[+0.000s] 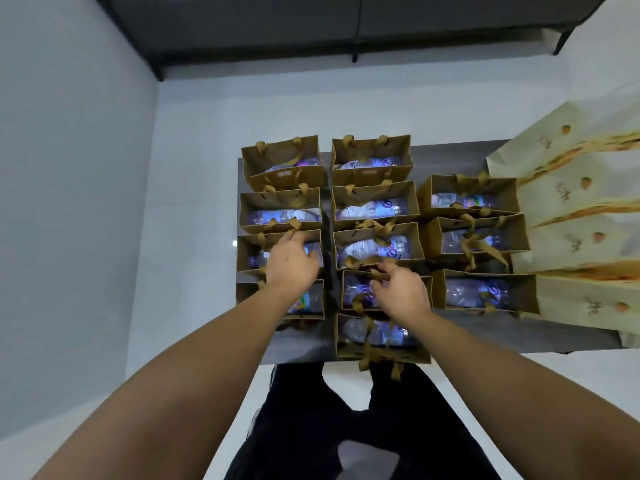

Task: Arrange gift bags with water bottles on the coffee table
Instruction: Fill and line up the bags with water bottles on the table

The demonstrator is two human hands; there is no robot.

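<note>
Twelve brown bags on the dark counter, three columns, each holding a bottle lying flat. Taking the middle column as landmark: four bags left of it, three right of it, five within it.

Left hand reaching into the third bag of the column left of the landmark, fingers curled over the far rim and the ribbon handle there; a true grip or a mere rest, hard to tell. Right hand over the fourth bag of the middle column, fingers pinching its ribbon handle.

Likely step: squaring up rows, nearly done.

Risks, as judgement:
- Nearest middle-column bag sitting at the counter's near edge, handles dangling over it. Any pull toward the body on the bag behind, or a brush from the right forearm, likely to tip it to the floor.
- Lifting by one ribbon only: bag tilting, bottle rolling to one end, paper wall creasing.
- Bags packed touching; shoving one likely to skew its neighbours and spoil the rows.
- Loose ribbons of the column right of the landmark draped across adjacent bags; snagging possible if those get moved.
- Pale printed bags stacked beyond the right column, leaning close; a knock to that column could topple them.
</note>
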